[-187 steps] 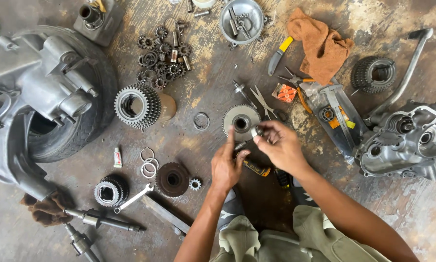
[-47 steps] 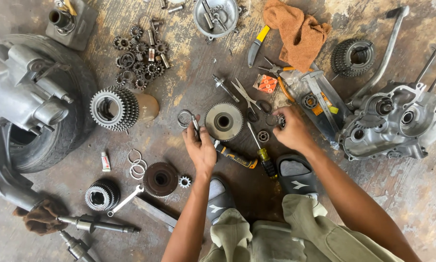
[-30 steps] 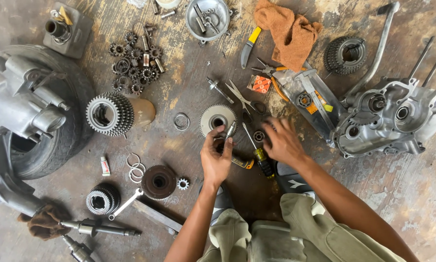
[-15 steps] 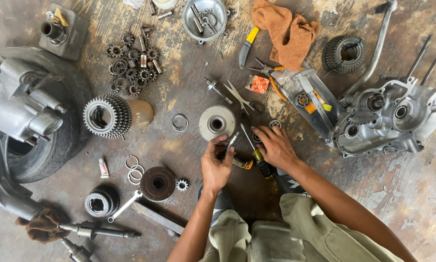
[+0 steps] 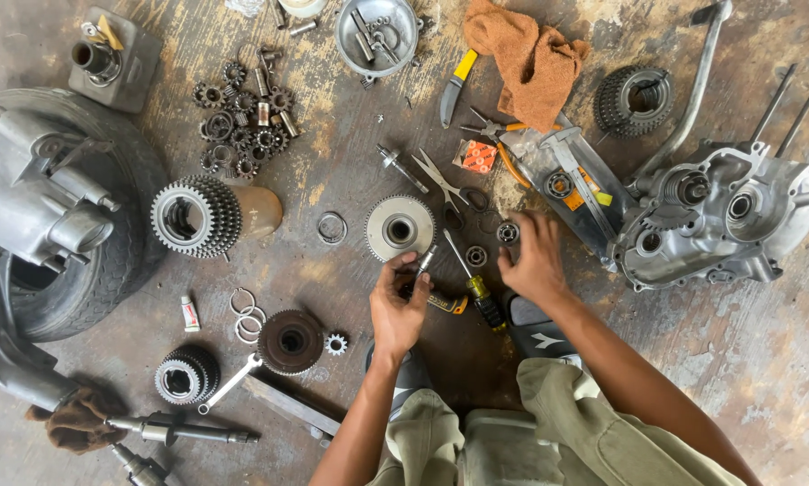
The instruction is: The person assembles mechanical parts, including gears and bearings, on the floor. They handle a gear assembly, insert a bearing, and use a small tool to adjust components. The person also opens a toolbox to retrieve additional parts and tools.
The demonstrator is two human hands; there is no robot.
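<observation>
My left hand (image 5: 398, 306) is closed round a small metal shaft-like part (image 5: 425, 262), held just below a round toothed hub (image 5: 399, 228) lying on the floor. My right hand (image 5: 534, 262) reaches to the right with its fingers spread, its fingertips at a small bearing (image 5: 508, 232). Between the hands lie a yellow-handled screwdriver (image 5: 475, 283), a small ring bearing (image 5: 476, 256) and a black-and-yellow tool (image 5: 444, 302). Pliers (image 5: 440, 180) lie just above.
An engine crankcase (image 5: 721, 220) sits at right with a kick lever (image 5: 692, 88). A tyre with an engine half (image 5: 53, 211) fills the left. Gear clusters (image 5: 196, 216), several small gears (image 5: 242, 121), a metal bowl (image 5: 377, 36), an orange rag (image 5: 529, 59), rings (image 5: 246, 314) and a spanner (image 5: 229, 384) are scattered about.
My right hand has left my left hand and moved right to the small bearing. My left hand still holds the small metal part, now alone.
</observation>
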